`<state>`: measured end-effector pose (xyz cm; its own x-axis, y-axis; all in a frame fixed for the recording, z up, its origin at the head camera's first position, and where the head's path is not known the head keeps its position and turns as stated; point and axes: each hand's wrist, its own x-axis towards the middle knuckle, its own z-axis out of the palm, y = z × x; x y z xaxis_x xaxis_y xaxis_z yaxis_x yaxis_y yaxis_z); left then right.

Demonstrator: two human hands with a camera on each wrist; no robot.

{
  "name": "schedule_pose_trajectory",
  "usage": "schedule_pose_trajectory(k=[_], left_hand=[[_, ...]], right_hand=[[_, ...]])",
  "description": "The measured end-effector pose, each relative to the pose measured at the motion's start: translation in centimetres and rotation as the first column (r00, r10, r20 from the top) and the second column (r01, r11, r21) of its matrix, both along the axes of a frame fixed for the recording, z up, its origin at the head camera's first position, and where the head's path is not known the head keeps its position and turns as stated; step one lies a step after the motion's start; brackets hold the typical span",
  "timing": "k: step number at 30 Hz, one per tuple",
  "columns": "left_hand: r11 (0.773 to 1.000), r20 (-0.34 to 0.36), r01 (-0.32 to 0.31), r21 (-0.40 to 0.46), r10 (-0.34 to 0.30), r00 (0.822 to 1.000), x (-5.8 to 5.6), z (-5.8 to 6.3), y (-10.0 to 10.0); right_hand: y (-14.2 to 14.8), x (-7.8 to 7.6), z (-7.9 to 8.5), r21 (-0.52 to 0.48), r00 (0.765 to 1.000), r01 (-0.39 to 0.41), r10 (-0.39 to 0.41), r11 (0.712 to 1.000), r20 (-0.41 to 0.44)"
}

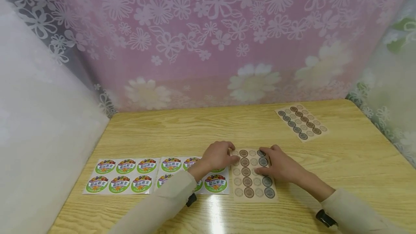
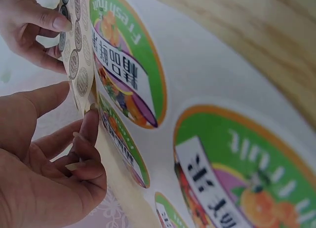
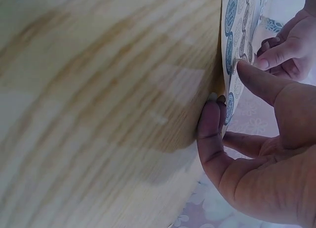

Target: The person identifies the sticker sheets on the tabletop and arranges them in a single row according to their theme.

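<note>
A tan sheet of round stickers (image 1: 248, 182), with brown, grey and pale rows, lies in front of me between both hands. My left hand (image 1: 218, 155) pinches its upper left edge, thumb near the face and other fingers at the rim. On the opposite edge my right hand (image 1: 280, 164) holds the sheet, its thumb over the stickers. In the right wrist view the right fingers (image 3: 211, 127) curl at the edge of the sheet, which stands slightly off the wood there. The left wrist view shows the left thumb (image 2: 52, 95) close to the sheet's corner.
Two white sheets of fruit stickers lie side by side at the left: one farther out (image 1: 121, 177), the other (image 1: 216, 183) partly behind my left forearm. Another tan sticker sheet (image 1: 302, 122) rests at the back right of the wooden table (image 1: 182, 129). Flowered curtains (image 1: 208, 46) hang behind it.
</note>
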<state>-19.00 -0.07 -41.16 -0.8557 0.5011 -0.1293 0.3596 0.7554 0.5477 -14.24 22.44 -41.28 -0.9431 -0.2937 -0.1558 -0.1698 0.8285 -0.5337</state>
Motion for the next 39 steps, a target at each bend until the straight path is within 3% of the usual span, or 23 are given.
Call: schedule_pose_trajectory(k=[6,26,34,39], left_hand=[[1.000,-0.009,-0.006,0.001,0.006,1.000,-0.22,-0.12,-0.16],[0.990,-0.101,0.029,-0.141,-0.044,0.994,-0.41,0.10,0.10],[0.952,-0.249,0.031,-0.304,-0.111,0.962,-0.43,-0.21,0.64],[0.944,-0.288,0.020,-0.329,-0.121,0.950,-0.43,-0.38,0.72]], right_hand=[[-0.26,0.15,0.04,0.018,1.000,0.001,-0.001,1.000,-0.012],[-0.63,0.25,0.04,0.049,1.000,0.007,-0.006,0.999,-0.024],[-0.70,0.48,0.17,0.057,0.999,0.010,-0.008,0.998,-0.047],[-0.71,0.58,0.06,0.066,0.998,0.014,-0.010,0.998,-0.069]])
